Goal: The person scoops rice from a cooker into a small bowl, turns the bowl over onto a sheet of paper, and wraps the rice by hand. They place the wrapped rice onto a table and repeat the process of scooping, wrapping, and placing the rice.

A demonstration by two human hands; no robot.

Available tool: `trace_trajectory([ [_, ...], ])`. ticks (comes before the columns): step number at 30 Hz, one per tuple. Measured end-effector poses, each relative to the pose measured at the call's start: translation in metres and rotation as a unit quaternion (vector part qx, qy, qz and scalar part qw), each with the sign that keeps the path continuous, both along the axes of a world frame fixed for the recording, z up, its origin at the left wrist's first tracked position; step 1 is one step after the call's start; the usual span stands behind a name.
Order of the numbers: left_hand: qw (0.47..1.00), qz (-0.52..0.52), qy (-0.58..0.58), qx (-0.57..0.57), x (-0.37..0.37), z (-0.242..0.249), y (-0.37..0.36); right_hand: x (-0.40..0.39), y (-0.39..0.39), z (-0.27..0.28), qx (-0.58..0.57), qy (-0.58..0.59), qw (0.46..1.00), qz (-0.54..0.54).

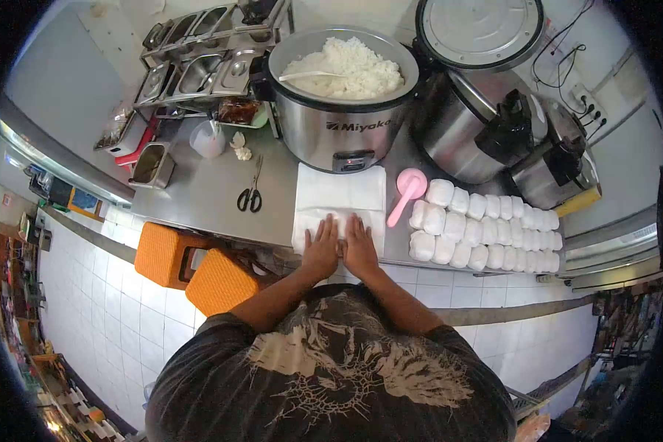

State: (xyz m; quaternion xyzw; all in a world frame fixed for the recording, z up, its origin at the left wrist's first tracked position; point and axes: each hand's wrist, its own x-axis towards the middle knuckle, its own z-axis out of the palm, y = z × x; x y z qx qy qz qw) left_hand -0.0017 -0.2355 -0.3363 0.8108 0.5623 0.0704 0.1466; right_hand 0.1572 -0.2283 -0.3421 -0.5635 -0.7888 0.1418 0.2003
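Observation:
My left hand [321,247] and my right hand [358,245] lie side by side on white paper sheets [340,193] at the counter's front edge. Both are open, palms down, with fingers stretched away from me, and neither grips anything. Just beyond the paper stands a large rice cooker [331,136] with its lid off, full of white rice [353,62]; a white paddle [311,75] rests in the rice. To the right of the paper is a pink scoop [407,193]. Rows of white wrapped bundles [479,228] sit farther right, their contents hidden.
Black-handled scissors [250,193] lie left of the paper on the steel counter [199,191]. Metal trays [202,74] fill a rack at back left. Two more cookers [457,125] stand at back right. Orange stools [219,280] are below the counter's left front edge.

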Motion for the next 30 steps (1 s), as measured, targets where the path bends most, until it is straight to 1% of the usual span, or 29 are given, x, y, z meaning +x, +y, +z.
trace_trajectory([
  [2,0.999,0.033,-0.027,-0.017,-0.011,-0.018,-0.002,0.004,-0.007,-0.011,-0.013,0.000,0.998,-0.056],
  [3,0.997,0.042,-0.019,-0.054,-0.015,0.001,-0.002,0.009,-0.009,-0.005,-0.056,-0.020,0.997,-0.058],
  [6,0.992,0.039,-0.044,-0.108,-0.020,0.001,0.009,0.010,-0.005,0.023,-0.137,-0.087,0.986,-0.045],
  [9,0.986,0.058,0.005,-0.157,-0.016,-0.014,0.025,0.016,0.001,0.029,-0.154,-0.108,0.982,-0.004],
  [12,0.982,0.026,0.023,-0.186,-0.025,0.010,0.034,0.028,0.017,0.044,-0.191,-0.158,0.967,0.062],
  [15,0.974,0.008,0.094,-0.205,-0.024,0.069,0.055,0.039,0.030,0.067,-0.131,-0.165,0.974,0.087],
  [16,0.975,-0.024,0.118,-0.185,-0.024,0.072,0.067,0.042,0.048,0.051,-0.117,-0.138,0.979,0.092],
  [17,0.974,-0.056,0.140,-0.168,-0.023,0.070,0.079,0.045,0.075,0.018,-0.105,-0.112,0.983,0.099],
  [18,0.972,-0.087,0.162,-0.150,-0.023,0.063,0.087,0.042,0.076,0.023,-0.096,-0.094,0.989,0.066],
  [19,0.988,-0.027,0.069,-0.136,-0.019,0.052,0.095,0.039,0.077,0.029,-0.086,-0.075,0.993,0.032],
  [20,0.992,-0.004,0.054,-0.118,-0.016,0.041,0.098,0.035,0.078,0.035,-0.075,-0.054,0.996,0.000],
  [22,0.996,0.043,0.024,-0.080,-0.008,0.043,0.099,0.029,0.086,0.034,-0.088,-0.069,0.991,-0.075],
  [25,0.996,0.044,0.044,-0.069,-0.007,0.039,0.093,0.033,0.095,0.029,-0.144,-0.076,0.987,-0.017],
  [26,0.998,0.024,0.044,-0.047,-0.008,0.037,0.090,0.034,0.093,0.026,-0.121,-0.088,0.989,-0.005],
  [28,0.999,-0.016,0.044,-0.001,-0.013,0.031,0.085,0.031,0.080,0.037,-0.072,-0.110,0.991,0.020],
  [29,0.999,-0.018,0.048,-0.002,-0.011,0.029,0.079,0.031,0.070,0.041,-0.026,-0.106,0.993,0.042],
  [30,0.997,-0.044,0.046,0.038,-0.013,0.023,0.073,0.034,0.059,0.041,0.019,-0.102,0.992,0.065],
])
